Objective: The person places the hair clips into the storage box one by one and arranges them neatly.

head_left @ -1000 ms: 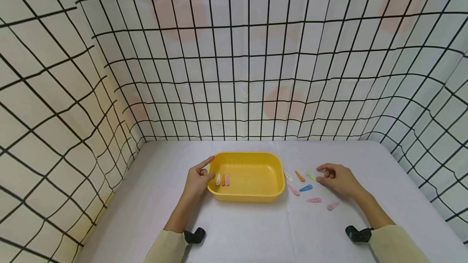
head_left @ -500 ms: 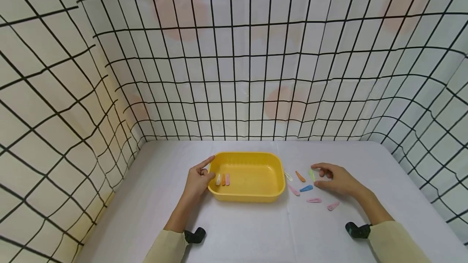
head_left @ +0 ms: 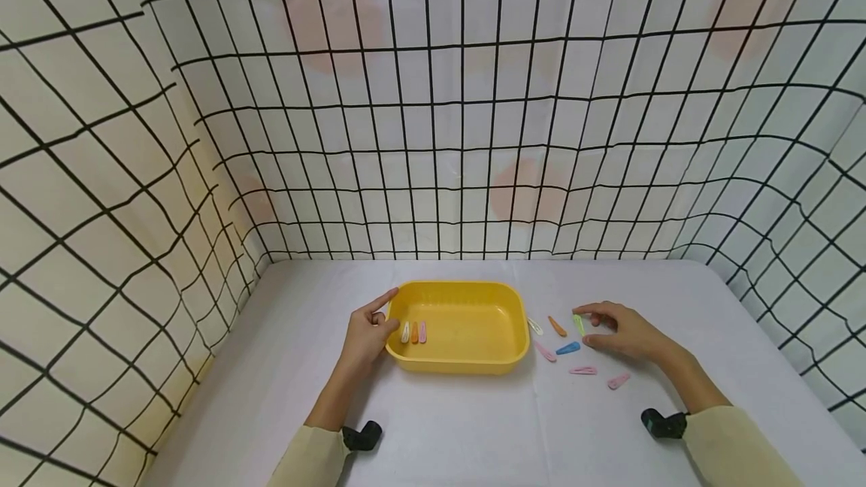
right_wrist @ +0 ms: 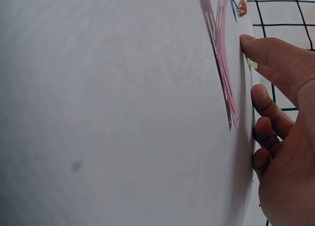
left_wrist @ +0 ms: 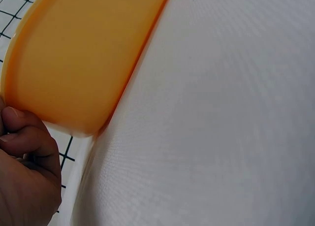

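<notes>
My left hand (head_left: 365, 333) grips the left end of a yellow plastic tray (head_left: 473, 322), its thumb over the rim and index finger along the corner. Inside the tray, a white hair clip (head_left: 405, 332), an orange one (head_left: 415, 332) and a pink one (head_left: 422, 332) stand in a row by the left wall. To the tray's right, my right hand (head_left: 622, 331) holds a light green hair clip (head_left: 578, 324) lengthwise between index fingertip and thumb tip. In the right wrist view the thumb mostly hides this green clip (right_wrist: 252, 64).
Loose on the white cloth lie a white clip (head_left: 535, 327), an orange clip (head_left: 557, 326), a blue clip (head_left: 567, 348) and pink clips (head_left: 582, 370), two close to the tray or below the blue one. A black wire grid (head_left: 460, 171) encloses the table's back and sides.
The right hand has shifted slightly left, its fingers spreading around the green clip, which has turned more upright between them. The left hand and tray stay put.
</notes>
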The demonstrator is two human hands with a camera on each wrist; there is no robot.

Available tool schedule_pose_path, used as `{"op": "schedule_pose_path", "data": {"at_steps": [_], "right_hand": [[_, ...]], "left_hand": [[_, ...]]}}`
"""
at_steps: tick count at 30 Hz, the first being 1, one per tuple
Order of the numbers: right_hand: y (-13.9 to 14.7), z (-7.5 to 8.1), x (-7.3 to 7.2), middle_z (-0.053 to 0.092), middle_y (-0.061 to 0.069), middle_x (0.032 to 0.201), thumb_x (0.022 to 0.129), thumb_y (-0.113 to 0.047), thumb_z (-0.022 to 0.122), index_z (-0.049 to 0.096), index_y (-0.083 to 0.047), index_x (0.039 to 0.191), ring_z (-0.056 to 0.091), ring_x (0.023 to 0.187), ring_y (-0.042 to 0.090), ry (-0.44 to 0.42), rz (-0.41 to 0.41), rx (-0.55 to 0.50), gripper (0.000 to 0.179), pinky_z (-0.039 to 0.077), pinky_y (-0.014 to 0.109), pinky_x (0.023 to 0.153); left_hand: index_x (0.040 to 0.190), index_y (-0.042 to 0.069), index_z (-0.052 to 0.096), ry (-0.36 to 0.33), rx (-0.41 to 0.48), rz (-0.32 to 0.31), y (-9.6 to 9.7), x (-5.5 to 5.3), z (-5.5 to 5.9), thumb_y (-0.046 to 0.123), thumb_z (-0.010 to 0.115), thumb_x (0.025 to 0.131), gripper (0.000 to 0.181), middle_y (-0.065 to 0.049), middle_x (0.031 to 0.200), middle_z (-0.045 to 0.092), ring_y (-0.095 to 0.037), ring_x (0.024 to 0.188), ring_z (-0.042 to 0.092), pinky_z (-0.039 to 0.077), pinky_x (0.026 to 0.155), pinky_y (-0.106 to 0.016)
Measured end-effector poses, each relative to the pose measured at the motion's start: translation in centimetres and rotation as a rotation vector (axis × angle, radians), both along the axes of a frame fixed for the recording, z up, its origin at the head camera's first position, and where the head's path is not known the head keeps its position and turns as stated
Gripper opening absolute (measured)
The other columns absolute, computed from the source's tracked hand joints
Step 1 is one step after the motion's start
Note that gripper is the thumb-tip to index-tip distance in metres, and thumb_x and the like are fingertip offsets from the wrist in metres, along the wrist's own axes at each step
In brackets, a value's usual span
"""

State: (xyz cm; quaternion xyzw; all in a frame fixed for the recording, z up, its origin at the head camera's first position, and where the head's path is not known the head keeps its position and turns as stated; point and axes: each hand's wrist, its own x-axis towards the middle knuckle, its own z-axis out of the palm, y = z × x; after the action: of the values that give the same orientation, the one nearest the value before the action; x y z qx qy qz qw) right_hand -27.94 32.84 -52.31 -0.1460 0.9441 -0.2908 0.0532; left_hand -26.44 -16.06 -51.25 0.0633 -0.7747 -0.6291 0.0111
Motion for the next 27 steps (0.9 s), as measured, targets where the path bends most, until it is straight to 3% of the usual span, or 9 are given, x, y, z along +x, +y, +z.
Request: {"op": "schedule_pose_path", "data": {"at_steps": [15,27], "right_hand": [[-0.13,0.28,0.63,0.054,0.000,0.100,0.085,-0.034,0.082,0.069,-0.014,0.132,0.048,0.100,0.020,0.036,0.009,-0.007,0.053,0.045,0.031,0.087],[0.22,-0.14,0.48,0.057,-0.003,0.098,0.083,-0.034,0.084,0.072,-0.015,0.128,0.050,0.101,0.020,0.046,-0.009,-0.024,0.051,0.048,0.027,0.089]], "left_hand": [[0.140,0.027,0.066,0.009,-0.012,-0.002,0.02,0.08,-0.09,0.001,0.067,0.083,0.062,0.003,0.058,0.040,-0.011,0.042,0.032,0.031,0.039,-0.020],[0.139,0.028,0.066,-0.008,-0.005,0.011,0.06,0.03,0.10,0.000,0.067,0.083,0.062,0.003,0.059,0.040,-0.011,0.045,0.031,0.030,0.041,-0.020]]}}
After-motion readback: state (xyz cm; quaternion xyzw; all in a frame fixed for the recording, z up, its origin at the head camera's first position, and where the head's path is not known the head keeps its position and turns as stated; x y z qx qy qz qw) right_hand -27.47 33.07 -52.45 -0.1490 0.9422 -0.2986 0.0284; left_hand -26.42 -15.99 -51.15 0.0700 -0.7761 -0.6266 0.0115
